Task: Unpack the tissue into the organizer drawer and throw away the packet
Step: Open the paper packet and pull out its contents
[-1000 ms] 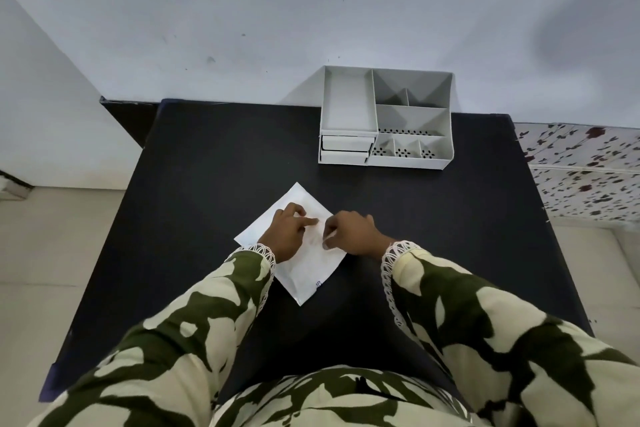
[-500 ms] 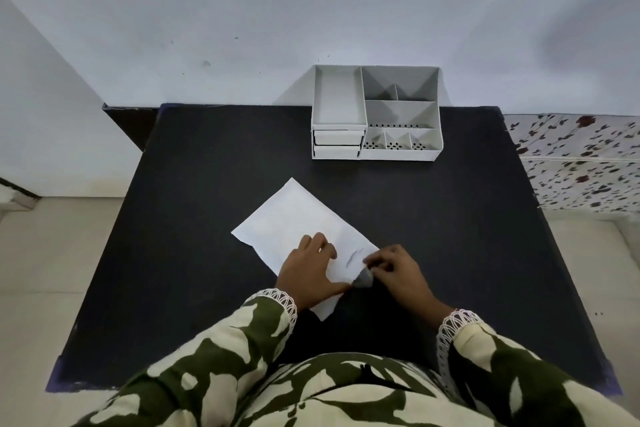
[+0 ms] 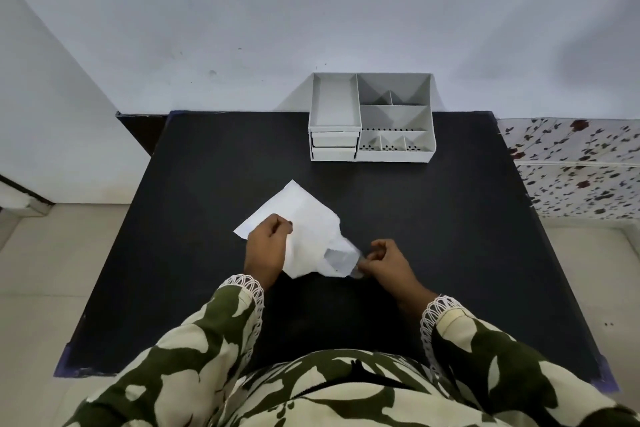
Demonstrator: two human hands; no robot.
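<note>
Pale walls close in behind a black table (image 3: 194,253), and everything on it can be placed from the grey organizer (image 3: 370,116) standing at the far edge against the wall; its two small drawers (image 3: 333,146), stacked at its left front, are both shut, so nothing has gone in yet. Well in front of the organizer, near the person, lies the white tissue packet (image 3: 304,218), one corner pointing back toward the organizer; it is pinned rather than lifted, probably so the wrapper can be pulled open against the table. The left hand (image 3: 265,250) sits on the packet's left side, fingers curled and closed on the wrapper, wrist low, holding it steady; the right hand (image 3: 384,262) is on the side away from it, at the packet's near right end, thumb and fingertips pinched tight on a crumpled, partly clear flap, knuckles raised, forearm angled inward. I judge this the opening step, with unpacking and throwing away still ahead.
</note>
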